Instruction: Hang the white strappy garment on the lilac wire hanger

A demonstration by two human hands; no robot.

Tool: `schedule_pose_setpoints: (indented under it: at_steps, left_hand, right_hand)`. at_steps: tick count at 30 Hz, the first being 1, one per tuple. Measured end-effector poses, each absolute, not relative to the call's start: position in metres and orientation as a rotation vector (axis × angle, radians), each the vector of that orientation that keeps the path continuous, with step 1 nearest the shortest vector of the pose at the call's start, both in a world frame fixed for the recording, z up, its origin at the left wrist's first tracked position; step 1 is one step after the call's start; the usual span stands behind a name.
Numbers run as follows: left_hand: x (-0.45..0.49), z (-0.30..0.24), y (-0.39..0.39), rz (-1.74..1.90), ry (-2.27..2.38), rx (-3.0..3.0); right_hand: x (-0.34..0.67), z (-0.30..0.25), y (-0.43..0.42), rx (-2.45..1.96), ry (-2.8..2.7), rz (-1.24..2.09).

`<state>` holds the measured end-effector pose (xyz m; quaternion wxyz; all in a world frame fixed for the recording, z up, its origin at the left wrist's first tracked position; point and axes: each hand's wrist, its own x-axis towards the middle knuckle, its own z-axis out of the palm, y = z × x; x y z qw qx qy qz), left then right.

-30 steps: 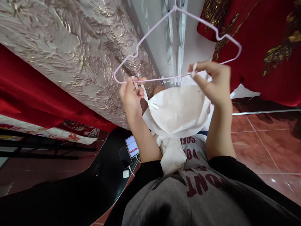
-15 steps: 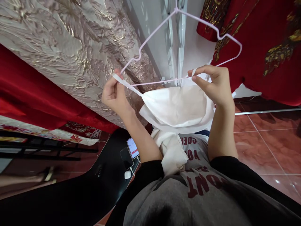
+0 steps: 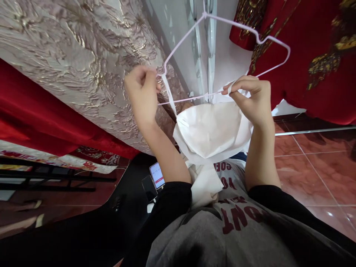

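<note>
A pale pink hanger [image 3: 182,41] hangs in front of me. My left hand [image 3: 142,94] is closed around its left end, which the fingers hide. In the hanger's left notch sits a thin white strap [image 3: 169,92] that runs down to a white garment [image 3: 213,128] below the bottom bar. Near the right part of that bar, my right hand [image 3: 251,97] pinches another white strap [image 3: 230,88] between thumb and fingers. More off-white cloth [image 3: 207,181] rests bunched against my shirt.
Embossed pinkish fabric [image 3: 91,66] hangs at left, and red garments with gold trim [image 3: 294,70] hang at right. Two phones [image 3: 157,174] lie on a black seat [image 3: 83,230] at lower left. Another person's feet [image 3: 25,224] show at the far left.
My left hand has moved up with the left strap, which now sits in the hanger's notch instead of stretching out past its end. My right hand keeps its pinch, almost unmoved.
</note>
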<state>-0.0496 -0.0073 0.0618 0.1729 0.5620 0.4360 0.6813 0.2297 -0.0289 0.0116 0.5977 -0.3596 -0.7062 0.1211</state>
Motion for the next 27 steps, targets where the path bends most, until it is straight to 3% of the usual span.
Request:
schedule_pose_setpoints:
  at_steps: [7,11,22,27]
  left_hand:
    - [-0.050,0.001,-0.010,2.058,0.930,0.856]
    - [-0.033,-0.015,-0.003,2.095,0.836,0.927]
    - [-0.029,0.004,-0.015,2.082,0.959,0.858]
    - [-0.032,0.006,-0.018,2.087,0.933,0.960]
  right_hand:
    - [0.224,0.011,-0.029,-0.776,-1.672,0.349]
    - [0.221,0.008,-0.029,-0.783,-1.661,0.387]
    - [0.291,-0.024,0.031,-0.611,-0.957,-0.041]
    - [0.311,-0.023,0.035,-0.724,-1.027,0.136]
